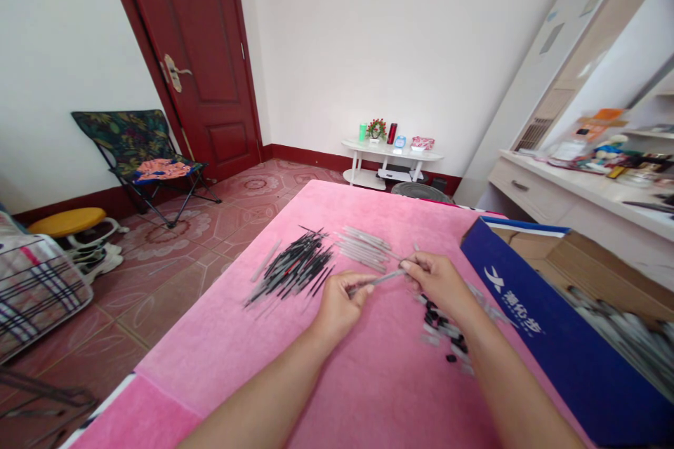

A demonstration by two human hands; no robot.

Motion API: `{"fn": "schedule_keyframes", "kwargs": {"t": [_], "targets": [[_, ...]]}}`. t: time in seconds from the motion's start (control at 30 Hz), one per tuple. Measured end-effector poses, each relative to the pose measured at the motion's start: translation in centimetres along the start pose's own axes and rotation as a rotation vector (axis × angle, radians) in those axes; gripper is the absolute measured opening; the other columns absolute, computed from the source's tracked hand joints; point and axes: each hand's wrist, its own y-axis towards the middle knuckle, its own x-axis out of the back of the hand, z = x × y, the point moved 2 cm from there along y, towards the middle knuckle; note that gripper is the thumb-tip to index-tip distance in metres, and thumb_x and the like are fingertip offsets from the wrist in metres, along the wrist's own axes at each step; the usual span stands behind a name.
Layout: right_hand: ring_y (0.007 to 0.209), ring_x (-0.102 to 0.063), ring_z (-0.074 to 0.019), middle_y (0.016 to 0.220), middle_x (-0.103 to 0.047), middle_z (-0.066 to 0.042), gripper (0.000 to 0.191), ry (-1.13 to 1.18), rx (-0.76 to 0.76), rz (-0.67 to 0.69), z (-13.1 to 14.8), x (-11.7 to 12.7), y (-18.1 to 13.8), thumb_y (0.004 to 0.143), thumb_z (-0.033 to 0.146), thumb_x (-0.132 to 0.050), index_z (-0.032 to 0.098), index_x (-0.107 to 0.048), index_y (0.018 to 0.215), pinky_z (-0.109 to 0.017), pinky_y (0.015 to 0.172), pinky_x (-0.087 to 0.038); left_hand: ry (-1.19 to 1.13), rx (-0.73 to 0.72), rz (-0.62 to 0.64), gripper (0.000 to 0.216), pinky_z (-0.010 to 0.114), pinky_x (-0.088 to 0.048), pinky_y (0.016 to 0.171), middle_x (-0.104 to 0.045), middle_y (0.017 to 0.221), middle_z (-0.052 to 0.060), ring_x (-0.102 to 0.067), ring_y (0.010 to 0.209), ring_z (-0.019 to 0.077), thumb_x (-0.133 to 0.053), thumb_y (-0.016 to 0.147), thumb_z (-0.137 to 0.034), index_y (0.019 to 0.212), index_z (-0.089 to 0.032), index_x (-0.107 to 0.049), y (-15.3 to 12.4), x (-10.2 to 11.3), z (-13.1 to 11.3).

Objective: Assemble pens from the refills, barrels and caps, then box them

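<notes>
Over the pink cloth-covered table, both my hands hold one clear pen barrel between them. My left hand pinches its near end, and my right hand pinches its far end. Just beyond my left hand lies a heap of black pen refills. A row of clear pen barrels lies beyond the held one. Small black and clear caps are scattered under my right forearm.
An open blue cardboard box with more pen parts stands at the table's right. A white desk is behind it. A folding chair, a yellow stool, a red door and a low white stand are further off.
</notes>
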Motion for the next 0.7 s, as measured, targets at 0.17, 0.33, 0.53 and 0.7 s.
{"fn": "schedule_keyframes", "kwargs": {"t": [0.17, 0.33, 0.53, 0.7], "targets": [[0.036, -0.043, -0.0088, 0.044, -0.047, 0.004, 0.023, 0.059, -0.082, -0.037, 0.1, -1.2, -0.2, 0.069, 0.035, -0.053, 0.018, -0.049, 0.054, -0.023, 0.038, -0.038, 0.217, -0.161, -0.047, 0.025, 0.026, -0.039, 0.06, -0.061, 0.07, 0.006, -0.053, 0.065, 0.0163, -0.049, 0.076, -0.017, 0.091, -0.021, -0.069, -0.3, 0.6, -1.0], [0.032, -0.035, -0.0061, 0.039, -0.041, 0.006, 0.026, 0.231, -0.192, -0.012, 0.0, -1.6, -0.5, 0.063, 0.039, -0.058, 0.018, -0.048, 0.051, -0.023, 0.034, -0.04, 0.378, -0.332, -0.006, 0.036, 0.028, -0.038, 0.064, -0.061, 0.077, 0.007, -0.052, 0.07, 0.0181, -0.043, 0.076, -0.01, 0.1, -0.025, -0.065, -0.7, 1.1, -1.3], [0.031, -0.03, -0.0036, 0.037, -0.038, 0.007, 0.03, 0.308, -0.31, 0.052, 0.1, -1.5, -1.0, 0.061, 0.038, -0.061, 0.016, -0.045, 0.048, -0.019, 0.03, -0.034, 0.45, -0.428, 0.045, 0.039, 0.031, -0.038, 0.07, -0.063, 0.084, 0.01, -0.053, 0.075, 0.0194, -0.039, 0.077, -0.01, 0.104, -0.027, -0.063, -1.1, 1.4, -1.7], [0.033, -0.032, -0.0043, 0.04, -0.039, 0.006, 0.032, 0.359, -0.246, -0.028, 1.0, -1.3, -0.9, 0.064, 0.043, -0.06, 0.016, -0.047, 0.052, -0.019, 0.034, -0.036, 0.202, -0.244, -0.034, 0.026, 0.029, -0.039, 0.069, -0.063, 0.081, 0.008, -0.053, 0.074, 0.0184, -0.048, 0.076, -0.018, 0.092, -0.023, -0.068, -0.4, 0.9, -1.4]]}}
